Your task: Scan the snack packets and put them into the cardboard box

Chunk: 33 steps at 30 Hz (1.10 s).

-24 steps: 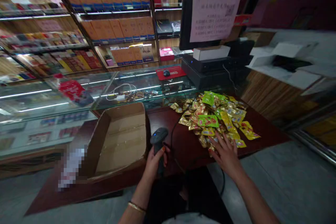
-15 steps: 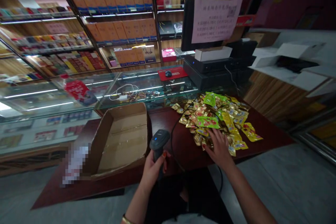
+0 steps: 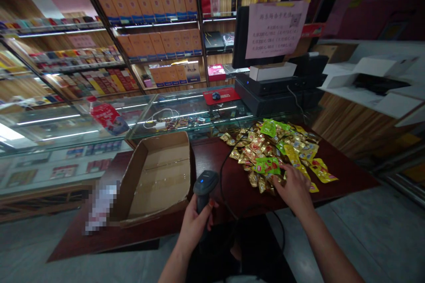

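Scanner and packets at a table. The left grip (image 3: 195, 220), a bare hand, is closed around the handle of the barcode scanner (image 3: 206, 181); this hold presumably leaves the scanner's head uncovered and free to aim. The right grip (image 3: 295, 188) is at the near side of the heap of packets (image 3: 247, 154), thumb and forefinger parted beside a green packet (image 3: 265, 166); whether it pinches anything cannot be told. The heap lies on the right part of the table (image 3: 209, 157), probably for easy reach, and the cardboard box (image 3: 162, 185) stands apart at the left, perhaps to leave room between. A dark cable (image 3: 221, 177) runs beside the heap, its slack likely allowing movement if it serves the scanner.

Count: one scanner; one box; two green packets plainly visible, others partly covered; gold and yellow packets overlapping too closely to number. Behind, on the glass case (image 3: 133, 121): one mouse (image 3: 216, 96) on one red mat (image 3: 229, 93), and one bottle (image 3: 108, 117). One monitor (image 3: 241, 35) bears one paper notice (image 3: 277, 28).
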Tool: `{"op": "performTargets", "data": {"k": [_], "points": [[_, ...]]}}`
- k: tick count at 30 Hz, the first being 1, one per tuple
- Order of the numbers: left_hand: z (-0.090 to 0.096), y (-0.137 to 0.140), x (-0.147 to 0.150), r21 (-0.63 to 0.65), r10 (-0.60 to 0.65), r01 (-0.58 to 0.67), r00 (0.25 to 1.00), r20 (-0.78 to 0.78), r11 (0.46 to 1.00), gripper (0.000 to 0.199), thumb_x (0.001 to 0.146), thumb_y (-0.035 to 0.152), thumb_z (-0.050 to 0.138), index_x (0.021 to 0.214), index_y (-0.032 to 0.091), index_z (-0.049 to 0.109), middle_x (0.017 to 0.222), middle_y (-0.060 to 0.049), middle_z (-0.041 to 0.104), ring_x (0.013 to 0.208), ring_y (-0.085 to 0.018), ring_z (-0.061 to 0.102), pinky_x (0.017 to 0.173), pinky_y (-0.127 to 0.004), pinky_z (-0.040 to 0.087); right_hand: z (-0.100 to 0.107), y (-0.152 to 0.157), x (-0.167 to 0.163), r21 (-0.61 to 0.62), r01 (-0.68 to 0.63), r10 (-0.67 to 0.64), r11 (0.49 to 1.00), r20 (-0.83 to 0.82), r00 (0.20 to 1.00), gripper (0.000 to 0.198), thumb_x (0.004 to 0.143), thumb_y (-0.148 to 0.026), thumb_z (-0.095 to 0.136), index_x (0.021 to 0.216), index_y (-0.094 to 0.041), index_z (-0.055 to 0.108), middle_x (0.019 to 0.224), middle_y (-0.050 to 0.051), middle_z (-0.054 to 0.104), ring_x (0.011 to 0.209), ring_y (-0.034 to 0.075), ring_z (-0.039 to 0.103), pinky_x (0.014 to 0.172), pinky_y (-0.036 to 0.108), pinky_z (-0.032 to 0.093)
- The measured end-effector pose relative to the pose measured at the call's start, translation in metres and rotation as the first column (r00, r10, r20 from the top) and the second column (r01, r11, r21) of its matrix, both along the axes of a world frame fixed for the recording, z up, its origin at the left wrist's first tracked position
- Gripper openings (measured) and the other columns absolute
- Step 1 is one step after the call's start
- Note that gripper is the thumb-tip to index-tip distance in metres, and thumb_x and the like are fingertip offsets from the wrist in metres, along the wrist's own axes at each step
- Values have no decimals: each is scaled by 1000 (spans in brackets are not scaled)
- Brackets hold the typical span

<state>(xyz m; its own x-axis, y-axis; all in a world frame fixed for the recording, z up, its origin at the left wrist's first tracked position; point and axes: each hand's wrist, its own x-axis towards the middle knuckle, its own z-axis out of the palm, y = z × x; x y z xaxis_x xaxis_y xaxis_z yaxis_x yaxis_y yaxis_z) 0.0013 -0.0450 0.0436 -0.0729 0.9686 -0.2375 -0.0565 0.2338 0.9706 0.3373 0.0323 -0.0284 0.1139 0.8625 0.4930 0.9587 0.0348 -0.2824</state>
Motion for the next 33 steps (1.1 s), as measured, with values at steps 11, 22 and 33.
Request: {"op": "performTargets", "data": {"k": [11,22,33], "points": [[-10,-7,2,15,22,-22,1000,6,1000,46,74,55,78,90,18,58,74,-3,72,45,-9,55,40,-19,45,36,50,13,-62,-379,383,923,98,918,36,91,-25,55,124,-26,67,112,10,70,110,31,63,112,59,32],[-17,-12,-7,-44,162,-157,980,119,987,52,67,53,82,96,18,56,76,-5,75,40,-9,52,35,-19,41,29,21,-142,131,-478,353,869,-841,411,27,78,-27,57,89,-28,81,124,6,73,119,28,65,100,44,52],[-6,-4,-48,8,212,-213,976,41,977,38,69,45,78,84,17,57,74,-5,75,39,-7,51,37,-19,41,29,10,-176,-16,-543,143,839,-958,250,50,82,-49,65,125,-24,72,122,7,75,113,30,68,99,42,51]]}}
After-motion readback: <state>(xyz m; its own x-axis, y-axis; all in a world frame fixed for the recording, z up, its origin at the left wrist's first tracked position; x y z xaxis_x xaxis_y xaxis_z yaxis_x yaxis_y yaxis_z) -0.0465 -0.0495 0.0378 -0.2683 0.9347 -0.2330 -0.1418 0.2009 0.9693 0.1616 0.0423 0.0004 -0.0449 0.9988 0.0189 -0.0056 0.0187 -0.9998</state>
